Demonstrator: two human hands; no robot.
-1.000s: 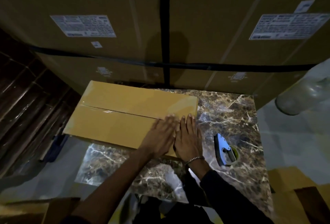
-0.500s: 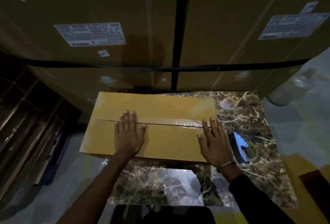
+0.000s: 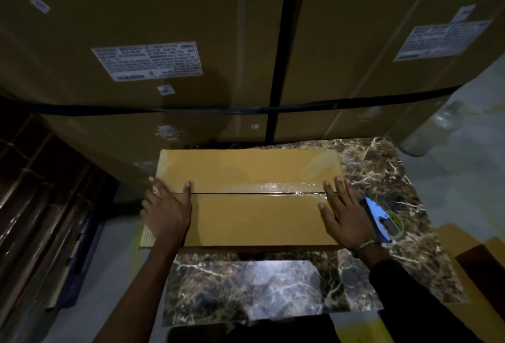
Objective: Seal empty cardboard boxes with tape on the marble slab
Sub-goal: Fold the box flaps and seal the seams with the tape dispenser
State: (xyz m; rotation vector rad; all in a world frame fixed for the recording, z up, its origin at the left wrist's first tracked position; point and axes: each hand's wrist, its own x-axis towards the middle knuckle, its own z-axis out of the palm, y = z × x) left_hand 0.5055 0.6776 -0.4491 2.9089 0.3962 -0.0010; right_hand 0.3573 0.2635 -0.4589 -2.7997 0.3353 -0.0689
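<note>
A flat tan cardboard box (image 3: 246,217) lies on the dark veined marble slab (image 3: 273,288), its left end hanging past the slab's edge. Clear tape (image 3: 289,188) runs along the centre seam, shiny and wrinkled toward the right. My left hand (image 3: 166,211) lies flat on the box's left end, fingers spread over the seam and the left edge. My right hand (image 3: 344,215) presses flat on the box's right end, over the tape's end. A blue tape dispenser (image 3: 382,219) rests on the slab just right of my right hand.
Large strapped cartons (image 3: 191,42) with white labels stand close behind the slab. A clear bottle-like object (image 3: 429,129) lies at the far right. Dark wooden slats (image 3: 41,206) are on the left. More cardboard (image 3: 478,260) sits at the lower right.
My hands started side by side near the box's right end. The left hand has slid along the seam to the left end; the right hand stays at the right end. The view has shifted.
</note>
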